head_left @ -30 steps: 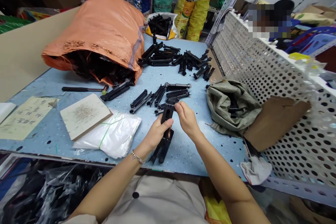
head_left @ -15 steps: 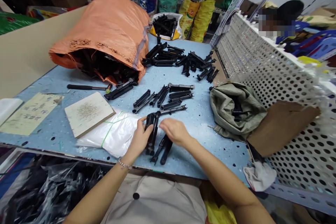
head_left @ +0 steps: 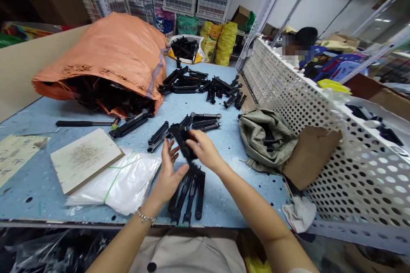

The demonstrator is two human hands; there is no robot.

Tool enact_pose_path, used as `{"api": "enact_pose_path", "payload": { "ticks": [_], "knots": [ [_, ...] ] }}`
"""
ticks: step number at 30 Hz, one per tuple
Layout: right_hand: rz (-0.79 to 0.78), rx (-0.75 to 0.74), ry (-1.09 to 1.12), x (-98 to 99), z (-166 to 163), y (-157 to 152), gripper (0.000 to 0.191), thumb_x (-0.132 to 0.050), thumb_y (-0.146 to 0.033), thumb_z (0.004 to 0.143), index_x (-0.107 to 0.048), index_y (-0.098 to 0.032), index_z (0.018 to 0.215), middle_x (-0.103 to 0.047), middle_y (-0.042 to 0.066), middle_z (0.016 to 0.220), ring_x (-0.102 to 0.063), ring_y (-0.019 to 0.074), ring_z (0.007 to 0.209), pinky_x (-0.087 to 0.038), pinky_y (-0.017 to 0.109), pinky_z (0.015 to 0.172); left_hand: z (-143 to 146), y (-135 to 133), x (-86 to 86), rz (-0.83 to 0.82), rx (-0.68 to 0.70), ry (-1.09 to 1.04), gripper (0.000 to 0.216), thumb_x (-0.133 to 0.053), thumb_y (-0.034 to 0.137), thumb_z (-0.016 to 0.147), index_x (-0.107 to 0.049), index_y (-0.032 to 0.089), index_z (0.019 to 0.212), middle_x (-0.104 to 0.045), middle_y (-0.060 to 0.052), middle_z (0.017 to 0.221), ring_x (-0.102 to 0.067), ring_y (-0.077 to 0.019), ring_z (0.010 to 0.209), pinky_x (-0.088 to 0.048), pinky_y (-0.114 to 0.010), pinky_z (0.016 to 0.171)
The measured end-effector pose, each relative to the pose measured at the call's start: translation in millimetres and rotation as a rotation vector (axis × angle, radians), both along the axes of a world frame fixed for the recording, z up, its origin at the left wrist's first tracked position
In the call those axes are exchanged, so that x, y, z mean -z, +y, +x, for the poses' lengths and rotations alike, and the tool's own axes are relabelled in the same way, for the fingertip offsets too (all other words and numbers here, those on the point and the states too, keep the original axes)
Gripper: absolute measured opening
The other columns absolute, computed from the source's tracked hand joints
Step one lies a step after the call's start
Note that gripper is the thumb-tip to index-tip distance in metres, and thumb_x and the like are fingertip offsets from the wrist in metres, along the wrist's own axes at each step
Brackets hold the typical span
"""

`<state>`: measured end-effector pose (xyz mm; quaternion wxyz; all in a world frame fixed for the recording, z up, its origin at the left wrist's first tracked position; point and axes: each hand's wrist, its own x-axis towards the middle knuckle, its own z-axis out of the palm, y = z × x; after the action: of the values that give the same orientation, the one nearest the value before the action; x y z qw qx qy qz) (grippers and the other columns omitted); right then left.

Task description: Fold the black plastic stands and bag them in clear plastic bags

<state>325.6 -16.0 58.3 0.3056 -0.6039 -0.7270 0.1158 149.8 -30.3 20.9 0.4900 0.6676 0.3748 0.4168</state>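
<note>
Black slotted plastic parts, long and narrow, lie in small groups on the blue table. My right hand point(head_left: 205, 147) is closed around some of these black parts point(head_left: 181, 140), lifted and slanting over the table. Just to the left, my left hand point(head_left: 170, 170) has its fingers spread and thumb out, apart from the lifted parts as far as I can see. Below both hands, several black parts point(head_left: 192, 196) lie side by side near the front edge. Beyond them are more loose pairs point(head_left: 205, 121).
An orange sack point(head_left: 112, 47) full of black parts lies at the left. In front are a hammer point(head_left: 83, 123), a white board point(head_left: 85, 158) and tied plastic bags point(head_left: 128, 183). An olive cloth bag point(head_left: 265, 136) stands before the perforated panel point(head_left: 320, 136). Behind it is a person point(head_left: 301, 45).
My left hand has let go of the parts near the front edge and opened. My right hand has gone forward and now holds black parts off the table. The camera view has shifted.
</note>
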Motion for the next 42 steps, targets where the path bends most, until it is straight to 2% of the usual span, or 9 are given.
{"api": "enact_pose_path", "payload": {
  "ticks": [3,7,11,16,20,25,30,34,42],
  "knots": [
    [0.021,-0.004,0.188,-13.1,-14.1,-23.8,0.024,-0.042,-0.036,0.099,-0.052,-0.02,0.114,-0.064,0.004,0.094,-0.06,0.0172,0.084,-0.048,0.029,0.073,6.9,3.4,-29.4,-0.237,0.089,-0.129,0.076,-0.053,0.048,0.089,-0.015,0.029,0.151,-0.046,-0.01,0.142,-0.059,-0.0259,0.113,-0.051,-0.039,0.093],
    [0.152,0.1,-0.065,-11.8,-6.6,-35.2,0.033,-0.036,-0.044,0.099,-0.054,-0.017,0.104,-0.063,0.008,0.089,-0.06,0.0195,0.08,-0.045,0.029,0.068,3.5,-4.2,-51.4,-0.513,0.256,-0.143,0.072,-0.058,0.046,0.085,-0.027,0.029,0.147,-0.062,-0.008,0.113,-0.064,-0.0173,0.069,-0.057,-0.033,0.065],
    [0.149,0.142,-0.29,-0.1,4.0,-28.9,0.039,-0.034,-0.046,0.1,-0.058,-0.018,0.089,-0.065,0.007,0.081,-0.061,0.0185,0.074,-0.038,0.027,0.062,6.2,-12.4,-50.9,-0.612,0.26,-0.151,0.068,-0.058,0.045,0.085,-0.03,0.027,0.145,-0.061,-0.002,0.091,-0.063,-0.015,0.062,-0.055,-0.029,0.056],
    [-0.035,0.266,-0.179,4.9,-4.2,-37.2,0.037,-0.027,-0.04,0.103,-0.058,-0.021,0.095,-0.068,0.003,0.08,-0.061,0.016,0.071,-0.037,0.026,0.061,9.2,1.5,-33.7,-0.627,0.125,-0.144,0.063,-0.059,0.044,0.082,-0.038,0.025,0.139,-0.058,0.001,0.081,-0.06,-0.0136,0.06,-0.05,-0.025,0.054],
    [-0.014,-0.043,-0.254,13.1,-27.9,-67.2,0.036,-0.036,-0.047,0.099,-0.058,-0.02,0.089,-0.066,0.005,0.08,-0.059,0.0184,0.073,-0.038,0.028,0.064,1.3,17.8,-26.4,-0.539,0.004,-0.11,0.047,-0.055,0.047,0.083,-0.055,0.018,0.12,-0.061,0.0,0.078,-0.058,-0.015,0.067,-0.049,-0.026,0.062],
    [0.017,-0.176,-0.368,34.1,-39.6,-72.0,0.036,-0.034,-0.035,0.101,-0.058,-0.02,0.079,-0.064,0.005,0.074,-0.057,0.0168,0.07,-0.037,0.028,0.064,-16.6,22.9,-21.7,-0.245,0.0,0.073,0.043,-0.05,0.041,0.086,-0.06,0.016,0.119,-0.067,-0.008,0.113,-0.059,-0.0247,0.105,-0.044,-0.036,0.095],
    [-0.161,0.079,-0.436,38.0,10.8,-6.9,0.03,-0.033,-0.028,0.101,-0.061,-0.022,0.108,-0.068,0.007,0.102,-0.059,0.0188,0.09,-0.041,0.027,0.072,-39.2,9.3,-2.0,-0.152,-0.029,0.707,0.05,-0.039,0.041,0.092,-0.051,0.017,0.134,-0.072,-0.015,0.104,-0.066,-0.033,0.098,-0.047,-0.042,0.083],
    [-0.149,0.195,-0.549,36.4,50.1,50.7,0.05,-0.034,-0.006,0.091,-0.044,-0.017,0.139,-0.05,0.015,0.138,-0.043,0.0263,0.122,-0.038,0.036,0.089,-29.2,-14.0,15.8,-0.084,0.065,1.034,0.053,-0.03,0.042,0.096,-0.047,0.014,0.138,-0.073,-0.018,0.086,-0.07,-0.0359,0.083,-0.049,-0.044,0.072],
    [-0.001,0.265,-0.431,2.9,44.0,44.3,0.056,-0.06,-0.04,0.083,-0.051,-0.01,0.13,-0.057,0.019,0.117,-0.047,0.0348,0.108,-0.039,0.045,0.089,-17.1,-12.7,2.0,0.273,-0.023,0.584,0.051,-0.044,0.038,0.093,-0.042,0.019,0.14,-0.057,-0.016,0.128,-0.053,-0.0288,0.121,-0.041,-0.045,0.103]
  ]
}}
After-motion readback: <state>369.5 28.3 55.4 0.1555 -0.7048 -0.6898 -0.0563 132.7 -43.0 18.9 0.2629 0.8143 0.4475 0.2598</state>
